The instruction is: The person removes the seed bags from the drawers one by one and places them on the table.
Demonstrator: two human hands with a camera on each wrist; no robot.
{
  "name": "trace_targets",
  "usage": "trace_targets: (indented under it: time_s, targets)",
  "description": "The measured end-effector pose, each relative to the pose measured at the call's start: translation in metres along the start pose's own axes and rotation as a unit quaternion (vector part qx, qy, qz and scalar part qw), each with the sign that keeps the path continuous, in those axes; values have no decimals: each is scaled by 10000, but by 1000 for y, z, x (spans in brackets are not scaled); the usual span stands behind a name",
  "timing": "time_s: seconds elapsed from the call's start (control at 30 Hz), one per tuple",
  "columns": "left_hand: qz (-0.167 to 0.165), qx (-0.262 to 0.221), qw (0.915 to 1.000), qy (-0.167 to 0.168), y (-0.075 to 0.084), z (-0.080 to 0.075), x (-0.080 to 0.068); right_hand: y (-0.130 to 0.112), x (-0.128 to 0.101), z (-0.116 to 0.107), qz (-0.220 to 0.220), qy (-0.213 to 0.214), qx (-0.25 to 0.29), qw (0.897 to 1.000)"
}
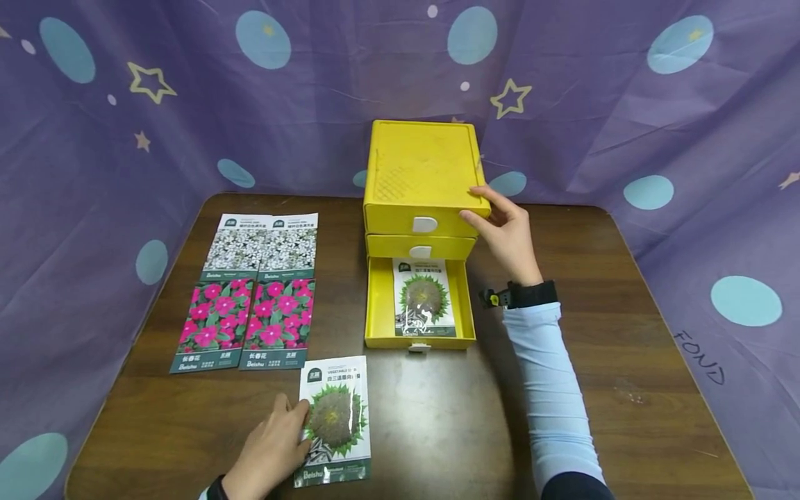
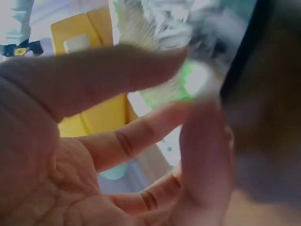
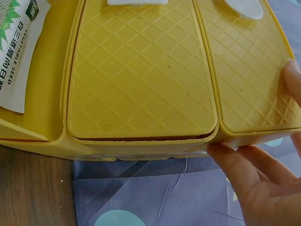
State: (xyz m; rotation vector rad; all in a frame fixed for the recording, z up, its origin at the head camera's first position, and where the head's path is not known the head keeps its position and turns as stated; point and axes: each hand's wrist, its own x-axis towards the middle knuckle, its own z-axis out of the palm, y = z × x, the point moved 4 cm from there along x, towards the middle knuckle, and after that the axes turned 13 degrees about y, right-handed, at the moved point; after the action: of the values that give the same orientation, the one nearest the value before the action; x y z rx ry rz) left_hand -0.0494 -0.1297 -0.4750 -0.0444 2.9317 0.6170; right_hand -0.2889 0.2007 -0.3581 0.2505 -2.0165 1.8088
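Observation:
My left hand (image 1: 270,439) pinches the left edge of a sunflower seed packet (image 1: 334,420) at the front of the table. In the left wrist view, thumb and fingers close on the blurred packet (image 2: 155,23). My right hand (image 1: 511,239) grips the upper right front corner of a yellow drawer cabinet (image 1: 428,163), one digit on the front face and others over the top and side. The bottom drawer (image 1: 379,309) is pulled out. Inside it a second sunflower seed packet (image 1: 425,295) lies face up. Both upper drawers, with white handles, are closed.
On the left of the wooden table (image 1: 600,389) lie two white-flower packets (image 1: 234,246) above two pink-flower packets (image 1: 215,316), in a tight block. A purple patterned curtain (image 1: 312,104) hangs behind the cabinet and along both sides.

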Motion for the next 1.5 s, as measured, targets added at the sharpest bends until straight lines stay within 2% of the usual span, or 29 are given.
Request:
trace_targets:
  time_s: [0.1,0.17,0.2,0.27,0.33,0.4,0.43,0.5,0.57,0.63,0.7,0.8,0.93,1.17,1.23,1.3,1.47,1.5]
  targets:
    - [465,-555,9957,577,16,-17,16,0,0,-2,-12,-1,-1,10000]
    - [985,-1156,9836,977,31,-30,33,-1,0,-5,-33,10,8,10000]
    - [1244,-1459,9756,1071,39,-35,42,0,0,-6,-43,26,9,10000]
    - [1592,-2036,9612,967,58,-41,63,0,0,-8,-63,38,-6,10000]
    - [1715,-2490,9513,601,79,-42,83,0,1,-9,-45,28,-41,10000]
    - [1520,-2892,9451,2,98,-37,102,1,1,-9,-24,17,-98,9999]
    - [1321,-3103,9409,-325,106,-32,112,1,1,-9,-23,18,-130,9999]
    - [767,-3463,9304,-926,117,-20,132,1,2,-8,-23,28,-180,9998]
    - [82,-3802,9153,-1326,122,-7,150,1,2,-6,-42,8,-221,9997]
    - [-629,-4258,8881,-1612,121,5,165,1,2,-3,-42,-31,-230,9997]
    - [-1150,-4598,8632,-1737,120,13,174,0,1,-1,-38,-91,-216,9997]
    - [-1481,-4990,8316,-1937,120,21,180,-1,0,0,-24,-105,-149,9998]
    - [-1485,-5297,8126,-1925,124,24,184,-2,-1,-1,19,-70,-64,10000]
    - [-1475,-5495,8075,-1560,125,24,183,-4,0,-1,10,-48,-46,10000]
    - [-1389,-5687,7989,-1379,125,20,182,-4,0,-1,-4,-45,-67,10000]
    - [-1319,-5770,7968,-1215,123,15,180,-3,0,-1,6,-42,-68,10000]
    - [-1714,-5886,7845,-933,116,5,171,-3,-1,-1,-6,-34,-16,10000]
    - [-1795,-5931,7799,-883,115,3,168,-3,-1,-1,-24,-44,-12,10000]
